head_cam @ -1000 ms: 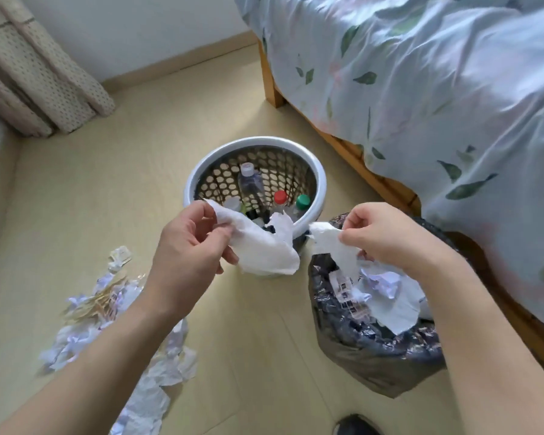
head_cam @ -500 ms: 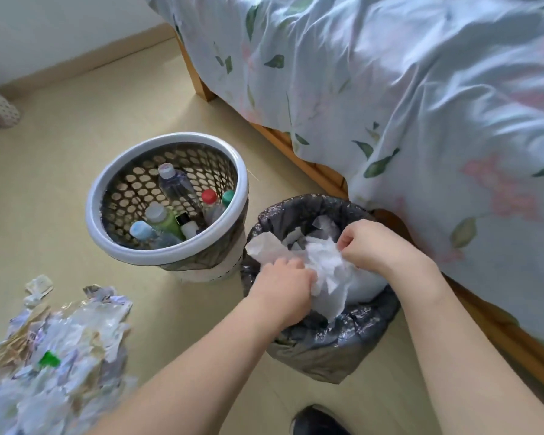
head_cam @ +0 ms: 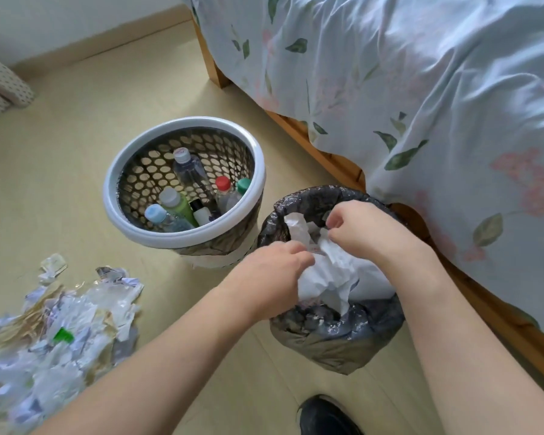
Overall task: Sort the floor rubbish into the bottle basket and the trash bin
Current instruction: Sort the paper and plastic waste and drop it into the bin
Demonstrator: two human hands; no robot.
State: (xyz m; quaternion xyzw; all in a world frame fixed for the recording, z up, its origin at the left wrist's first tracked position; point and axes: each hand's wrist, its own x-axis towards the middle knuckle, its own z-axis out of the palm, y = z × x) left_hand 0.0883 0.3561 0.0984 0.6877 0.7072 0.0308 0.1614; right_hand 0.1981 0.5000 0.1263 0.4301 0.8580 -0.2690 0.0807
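Observation:
Both my hands are over the trash bin [head_cam: 333,343], which is lined with a black bag. My left hand [head_cam: 274,274] has its fingers curled down onto crumpled white paper [head_cam: 324,274] in the bin. My right hand [head_cam: 365,230] pinches the same paper from the far side. To the left stands the white-rimmed perforated bottle basket [head_cam: 186,238] with several capped bottles [head_cam: 189,174] inside. A heap of torn paper and plastic rubbish [head_cam: 60,321] lies on the floor at the lower left, with a green cap [head_cam: 63,335] in it.
A bed with a leaf-patterned sheet [head_cam: 421,89] and a wooden frame [head_cam: 343,164] runs along the right, close behind the bin. A dark shoe [head_cam: 327,416] sits at the bottom edge. A patterned curtain end [head_cam: 0,86] hangs at the far left.
Both hands carried white paper from above the basket to the trash bin and now push it down inside. The view has swung right and lower.

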